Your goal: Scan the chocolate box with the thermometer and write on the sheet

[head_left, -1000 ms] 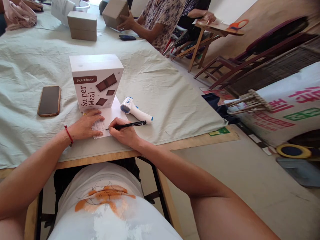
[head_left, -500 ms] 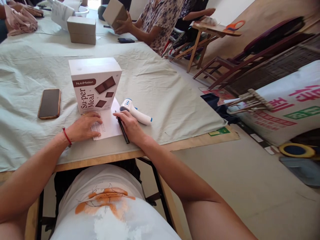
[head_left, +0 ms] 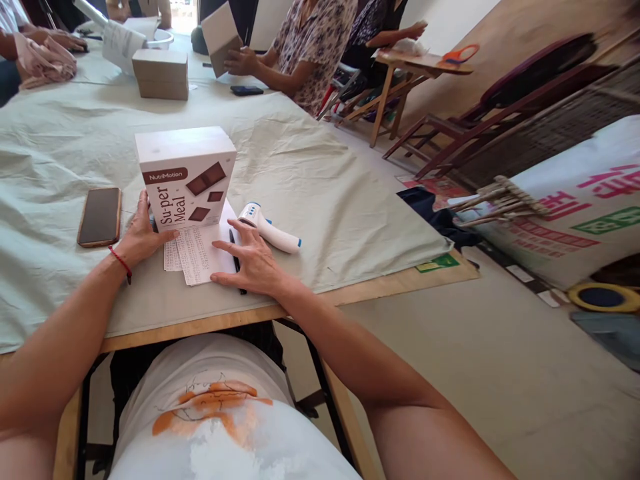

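Observation:
A white NutriMotion box [head_left: 193, 193] stands upright on the cloth, partly on white papers. My left hand [head_left: 143, 233] is at its lower left edge, thumb out across the front and fingers along the side; it seems to touch the box without wrapping it. Printed sheets [head_left: 194, 257] covered in small characters lie before the box. Over the paper's right side, my right hand [head_left: 253, 257] has its fingers spread and holds nothing. The black pen [head_left: 236, 260] lies beneath it, partly hidden by the fingers. Just beyond that hand rests a white and blue infrared thermometer [head_left: 273, 230].
A phone [head_left: 99, 217] lies left of the box. Farther back are a brown carton [head_left: 161, 75], a white basin [head_left: 163, 40] and another phone [head_left: 247, 90]. A person across the table holds a carton [head_left: 220, 40]. The table's front edge [head_left: 200, 323] is close to my body.
My right hand has let go of the pen and opened. My left hand has moved from the paper to the box's left edge, uncovering the sheets. The person opposite has turned their carton.

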Action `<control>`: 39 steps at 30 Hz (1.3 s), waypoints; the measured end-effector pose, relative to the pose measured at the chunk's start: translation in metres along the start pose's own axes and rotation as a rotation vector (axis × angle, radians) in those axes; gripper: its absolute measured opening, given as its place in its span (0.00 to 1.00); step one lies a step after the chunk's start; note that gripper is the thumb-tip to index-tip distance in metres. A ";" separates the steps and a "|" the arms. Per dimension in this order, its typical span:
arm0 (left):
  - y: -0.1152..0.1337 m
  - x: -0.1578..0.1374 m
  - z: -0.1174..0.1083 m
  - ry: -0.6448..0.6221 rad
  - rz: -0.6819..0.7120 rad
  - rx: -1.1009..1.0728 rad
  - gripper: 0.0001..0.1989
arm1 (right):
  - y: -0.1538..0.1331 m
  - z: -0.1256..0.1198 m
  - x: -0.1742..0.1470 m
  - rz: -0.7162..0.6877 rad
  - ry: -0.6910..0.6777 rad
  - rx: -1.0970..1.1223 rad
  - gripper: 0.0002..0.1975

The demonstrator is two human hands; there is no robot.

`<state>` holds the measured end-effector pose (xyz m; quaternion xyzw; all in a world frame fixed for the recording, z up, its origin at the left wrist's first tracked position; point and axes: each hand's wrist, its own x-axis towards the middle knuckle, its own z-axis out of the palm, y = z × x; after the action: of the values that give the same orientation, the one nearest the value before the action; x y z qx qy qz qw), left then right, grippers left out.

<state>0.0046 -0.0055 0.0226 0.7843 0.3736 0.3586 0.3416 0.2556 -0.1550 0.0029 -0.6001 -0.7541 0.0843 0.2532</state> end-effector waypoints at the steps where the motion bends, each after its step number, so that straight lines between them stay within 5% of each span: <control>1: 0.000 0.002 0.001 0.004 -0.014 -0.042 0.44 | -0.001 0.000 0.000 0.000 -0.019 -0.014 0.33; 8: 0.022 -0.002 0.001 0.113 -0.085 -0.178 0.37 | 0.000 0.000 0.002 0.003 -0.042 -0.020 0.35; 14: 0.035 -0.019 0.002 0.043 -0.157 -0.155 0.34 | 0.000 0.004 0.001 0.013 0.030 0.050 0.35; 18: 0.036 -0.021 0.003 0.006 -0.124 -0.110 0.30 | 0.004 0.001 0.003 0.022 0.178 0.133 0.20; 21: 0.036 -0.021 0.002 -0.025 -0.076 -0.072 0.28 | 0.012 -0.007 0.005 0.147 0.311 0.048 0.08; 23: 0.037 -0.021 0.002 -0.039 -0.062 -0.035 0.28 | 0.019 -0.012 0.006 0.301 0.335 -0.091 0.14; 26: 0.037 -0.022 0.001 -0.049 -0.059 0.028 0.28 | 0.026 -0.015 0.006 0.480 0.255 -0.248 0.23; 30: 0.036 -0.022 0.000 -0.065 -0.055 0.075 0.28 | 0.031 -0.015 0.008 0.550 0.171 -0.285 0.19; 34: 0.034 -0.022 0.000 -0.050 -0.058 0.067 0.28 | 0.033 -0.018 0.011 0.601 0.170 -0.142 0.20; 39: 0.031 -0.021 0.001 -0.046 -0.069 0.092 0.28 | 0.015 -0.014 0.011 0.341 0.537 0.466 0.22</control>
<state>0.0063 -0.0388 0.0407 0.7938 0.4088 0.3110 0.3256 0.2741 -0.1426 0.0119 -0.6439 -0.5110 0.1341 0.5534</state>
